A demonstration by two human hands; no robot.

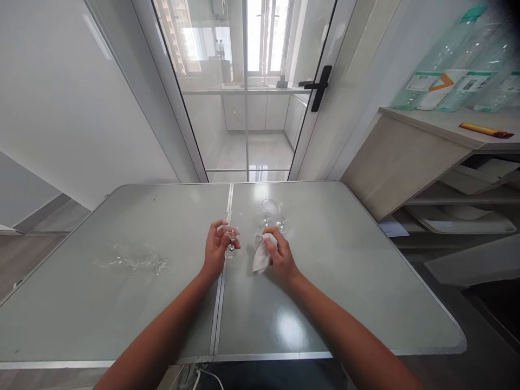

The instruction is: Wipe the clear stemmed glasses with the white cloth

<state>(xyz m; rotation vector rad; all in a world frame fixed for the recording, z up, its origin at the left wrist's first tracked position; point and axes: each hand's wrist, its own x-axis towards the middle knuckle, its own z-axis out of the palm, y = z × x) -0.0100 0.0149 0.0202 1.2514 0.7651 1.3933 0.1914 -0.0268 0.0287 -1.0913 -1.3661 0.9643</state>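
Observation:
My left hand point(218, 242) is closed around a clear stemmed glass point(232, 247), its bowl upward and its round foot just below my fingers. To the right, my right hand point(280, 251) pinches a crumpled white cloth point(260, 258), which hangs down from the fingers. The cloth and the glass are apart. Beyond my right hand stand two clear stemmed glasses, one point(268, 207) beside the other point(283, 222). Far to the left, clear glassware point(161, 266) lies on its side; its transparent outlines are hard to separate.
The grey-green table point(337, 303) has a metal seam down its middle and a metal edge. Behind it is a glass door point(244, 135) with a black handle point(320, 88). At right, a shelf unit point(414, 157) carries large clear bottles point(442, 81) and a yellow-and-red packet point(485, 130).

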